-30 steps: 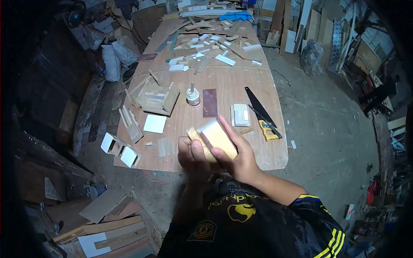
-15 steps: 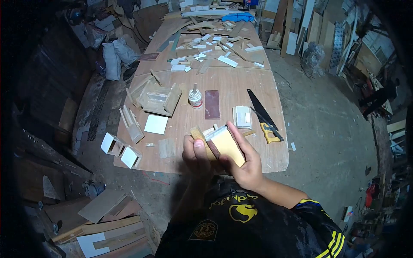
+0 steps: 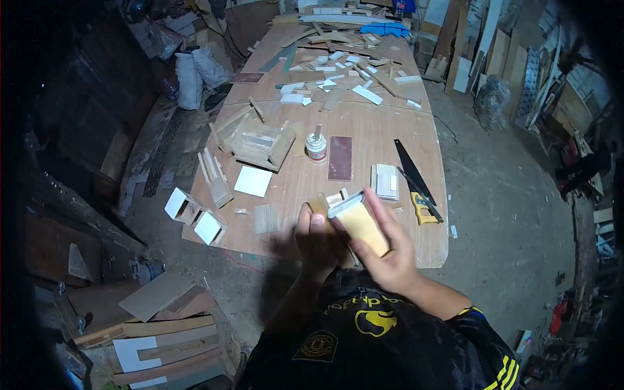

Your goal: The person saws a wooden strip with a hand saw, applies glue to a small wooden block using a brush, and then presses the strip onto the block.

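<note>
Close in front of my chest, my right hand (image 3: 393,253) is wrapped around a small block with a pale yellow face (image 3: 361,227), its thumb across the near side and its fingers along the far edge. The block is tilted, with a greyish-white end facing the table. My left hand (image 3: 313,237) is closed on a small wooden piece (image 3: 318,203) right beside the block, its thumb on top. Part of that piece is hidden by the fingers. Just beyond the hands lies a white-topped block (image 3: 385,182).
On the table (image 3: 377,123) are a handsaw (image 3: 416,175) with a yellow handle, a white glue bottle (image 3: 316,148), a dark red board (image 3: 340,158), a wooden frame (image 3: 257,143) and small white-faced boxes (image 3: 208,226). Wood offcuts (image 3: 344,71) cover the far end.
The view has swung left, so the table and everything on it sit further right. Both hands keep their grips, with the yellow-faced block and wooden piece still side by side.
</note>
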The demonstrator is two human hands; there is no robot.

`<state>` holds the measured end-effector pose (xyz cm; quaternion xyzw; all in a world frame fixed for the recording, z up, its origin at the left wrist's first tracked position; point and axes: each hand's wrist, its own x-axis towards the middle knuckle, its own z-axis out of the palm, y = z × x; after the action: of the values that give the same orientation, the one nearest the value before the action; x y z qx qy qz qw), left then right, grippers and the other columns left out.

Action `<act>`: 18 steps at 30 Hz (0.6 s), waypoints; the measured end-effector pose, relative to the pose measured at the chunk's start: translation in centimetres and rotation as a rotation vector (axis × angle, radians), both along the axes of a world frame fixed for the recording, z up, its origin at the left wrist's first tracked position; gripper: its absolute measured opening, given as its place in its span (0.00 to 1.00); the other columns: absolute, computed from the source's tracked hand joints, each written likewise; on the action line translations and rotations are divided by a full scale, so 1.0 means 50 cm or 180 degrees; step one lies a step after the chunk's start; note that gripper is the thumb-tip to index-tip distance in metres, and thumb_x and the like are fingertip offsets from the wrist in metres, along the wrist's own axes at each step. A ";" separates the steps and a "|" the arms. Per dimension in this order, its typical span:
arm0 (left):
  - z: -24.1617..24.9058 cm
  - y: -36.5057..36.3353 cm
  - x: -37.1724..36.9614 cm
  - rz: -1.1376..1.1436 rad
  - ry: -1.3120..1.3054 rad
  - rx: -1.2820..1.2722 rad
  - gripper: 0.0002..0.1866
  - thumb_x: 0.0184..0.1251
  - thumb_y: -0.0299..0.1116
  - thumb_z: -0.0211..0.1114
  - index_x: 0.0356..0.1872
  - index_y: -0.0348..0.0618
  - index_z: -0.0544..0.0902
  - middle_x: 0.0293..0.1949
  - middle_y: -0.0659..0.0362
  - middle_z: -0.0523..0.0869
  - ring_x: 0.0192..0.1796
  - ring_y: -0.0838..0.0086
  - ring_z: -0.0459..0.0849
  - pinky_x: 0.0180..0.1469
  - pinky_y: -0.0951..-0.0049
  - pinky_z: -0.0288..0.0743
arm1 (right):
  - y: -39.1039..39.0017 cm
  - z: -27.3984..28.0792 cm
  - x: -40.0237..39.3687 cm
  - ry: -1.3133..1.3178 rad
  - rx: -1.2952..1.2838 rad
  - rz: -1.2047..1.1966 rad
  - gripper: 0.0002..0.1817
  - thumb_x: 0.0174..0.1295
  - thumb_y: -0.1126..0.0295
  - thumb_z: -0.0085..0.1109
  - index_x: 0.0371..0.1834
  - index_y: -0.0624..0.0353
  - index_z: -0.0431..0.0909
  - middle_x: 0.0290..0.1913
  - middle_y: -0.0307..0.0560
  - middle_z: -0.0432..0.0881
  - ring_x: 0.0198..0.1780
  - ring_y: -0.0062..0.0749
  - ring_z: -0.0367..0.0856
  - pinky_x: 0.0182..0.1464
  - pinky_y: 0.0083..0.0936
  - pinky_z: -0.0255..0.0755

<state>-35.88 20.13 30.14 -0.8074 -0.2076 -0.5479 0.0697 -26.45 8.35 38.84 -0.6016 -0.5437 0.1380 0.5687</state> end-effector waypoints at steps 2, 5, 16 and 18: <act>-0.061 0.001 0.025 0.0278 -0.0486 0.0622 0.14 0.73 0.28 0.50 0.54 0.30 0.67 0.46 0.45 0.74 0.40 0.60 0.78 0.42 0.63 0.76 | 0.020 -0.006 -0.012 0.0025 0.0297 -0.0177 0.36 0.59 0.75 0.60 0.72 0.66 0.58 0.45 0.54 0.75 0.46 0.36 0.75 0.52 0.26 0.67; -0.064 -0.049 0.006 -0.0694 0.0049 -0.0773 0.12 0.73 0.28 0.51 0.52 0.33 0.69 0.45 0.47 0.75 0.41 0.62 0.78 0.42 0.65 0.76 | 0.082 0.016 0.027 -0.0059 0.0348 -0.0345 0.36 0.59 0.75 0.60 0.72 0.64 0.57 0.45 0.54 0.74 0.46 0.35 0.74 0.51 0.26 0.67; 0.006 0.048 -0.065 -0.3822 -0.2684 -0.5832 0.21 0.76 0.54 0.43 0.39 0.44 0.70 0.23 0.62 0.71 0.17 0.76 0.63 0.21 0.74 0.60 | 0.061 0.003 0.081 0.0789 0.0188 -0.0461 0.37 0.64 0.72 0.58 0.73 0.69 0.53 0.68 0.56 0.65 0.66 0.32 0.67 0.65 0.26 0.60; 0.026 0.044 -0.046 -0.3800 -0.2868 -0.5681 0.22 0.76 0.55 0.42 0.40 0.45 0.70 0.23 0.63 0.70 0.17 0.76 0.63 0.21 0.73 0.59 | 0.065 -0.004 0.058 0.0625 0.0250 -0.0393 0.37 0.63 0.71 0.59 0.74 0.67 0.53 0.66 0.54 0.68 0.63 0.30 0.68 0.63 0.24 0.62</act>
<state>-38.19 22.33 31.46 -0.2713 -0.1124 -0.3903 -0.8726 -23.55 11.58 38.62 -0.5949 -0.4523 0.1395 0.6497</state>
